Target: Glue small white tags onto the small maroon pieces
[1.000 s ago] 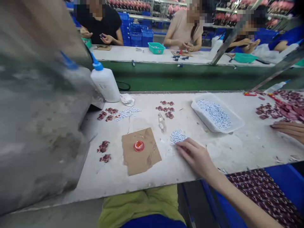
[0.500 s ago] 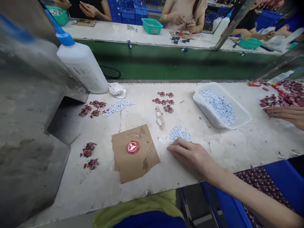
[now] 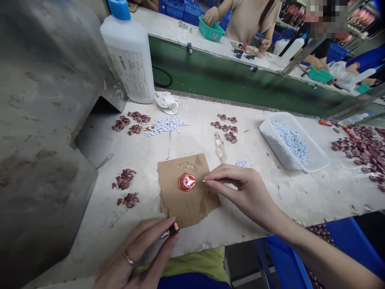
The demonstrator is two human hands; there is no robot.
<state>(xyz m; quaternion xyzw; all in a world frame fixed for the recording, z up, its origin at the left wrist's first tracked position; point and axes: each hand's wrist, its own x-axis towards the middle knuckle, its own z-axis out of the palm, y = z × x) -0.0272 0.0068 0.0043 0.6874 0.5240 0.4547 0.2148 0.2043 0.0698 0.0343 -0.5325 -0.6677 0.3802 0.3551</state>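
The left hand [image 3: 120, 265] grips a small dark brown piece [image 3: 172, 228] with a tan end between thumb and fingertip, just past the near edge of the cardboard [image 3: 171, 200] on the bench [image 3: 144, 156]. The right hand [image 3: 245, 184] pinches a tiny white chip [image 3: 204, 180] at its fingertips, over the cardboard, just beside the red cap [image 3: 187, 183], whose glossy surface may be wet. Similar chips lie in a small pile [image 3: 242, 163] behind the right hand. The chip looks very light, thin and easily dropped, so a gentle pinch at its edge should suit. The brown piece seems light and fairly stiff, best held by its sides; any wet glue would make it slippery.
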